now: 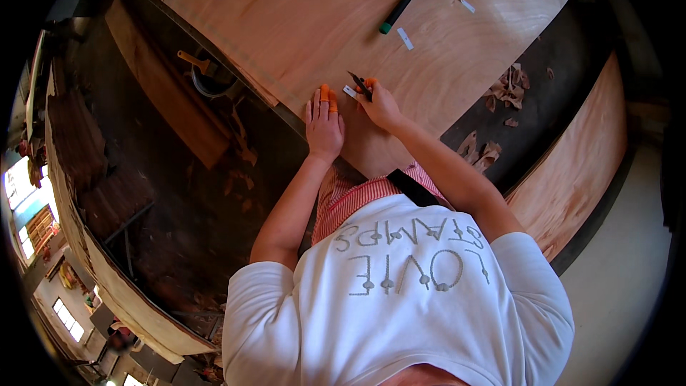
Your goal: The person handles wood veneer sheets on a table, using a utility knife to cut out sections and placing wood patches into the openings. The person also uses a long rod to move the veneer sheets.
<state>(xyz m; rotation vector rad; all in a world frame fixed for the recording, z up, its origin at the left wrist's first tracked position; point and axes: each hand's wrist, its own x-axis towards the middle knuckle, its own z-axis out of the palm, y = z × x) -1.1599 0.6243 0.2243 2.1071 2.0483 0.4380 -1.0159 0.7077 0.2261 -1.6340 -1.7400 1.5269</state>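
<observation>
Your right hand (381, 104) is closed around a dark pointed tool (369, 93), its tip directed away from you, above the near part of the wooden sheet (307, 28). A white strip (349, 91) shows at those fingertips; whether you pinch it or it lies on the wood, I cannot tell. Your left hand (326, 129) lies flat, fingers extended, holding nothing, by the sheet's left edge towards the near corner. Two more strips, a middle one (405, 38) and a far one (467, 5), lie further up, towards the right edge. The strip looks light, thin and easily bent; take it by its ends. The sheet seems thin and liable to split along its edges, so press it with a flat palm.
</observation>
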